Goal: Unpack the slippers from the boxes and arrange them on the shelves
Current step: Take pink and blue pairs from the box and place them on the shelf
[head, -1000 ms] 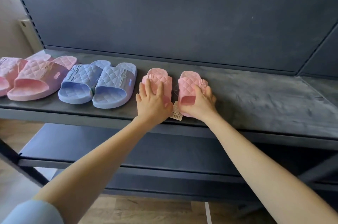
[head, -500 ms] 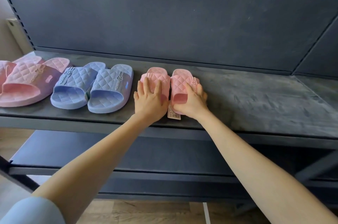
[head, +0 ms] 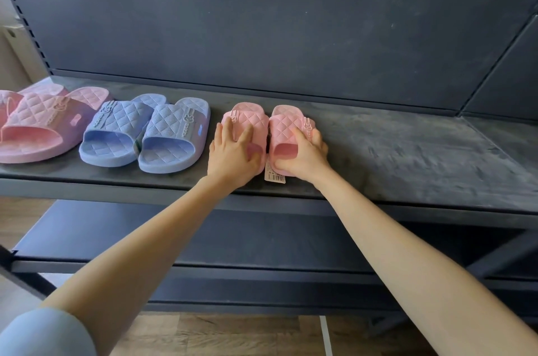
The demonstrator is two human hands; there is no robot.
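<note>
At the left edge of the frame a pair of large pink quilted foam slippers (head: 37,128) is already lying on the dark grey matte shelf board (head: 407,157), overlapping one another. Just right of them a pair of lavender-blue quilted foam slippers (head: 145,134) is sitting side by side, straps bearing a small raised rabbit mark.

In the centre the third pair is being squared up. The left hand (head: 233,152) is pressing down with spread, straight fingers on the strap of the small pink quilted slipper on the left (head: 246,117). The right hand (head: 305,157) is curling round the outer side of the small pink quilted slipper on the right (head: 286,125), thumb along its front edge. The two are touching, and a white barcode tag (head: 275,176) is hanging between them over the shelf lip.

So three pairs are looking placed, the last nearly settled. No boxes are showing, so how much is remaining I cannot tell. All the slippers are looking soft, moulded, rounded and light.
</note>
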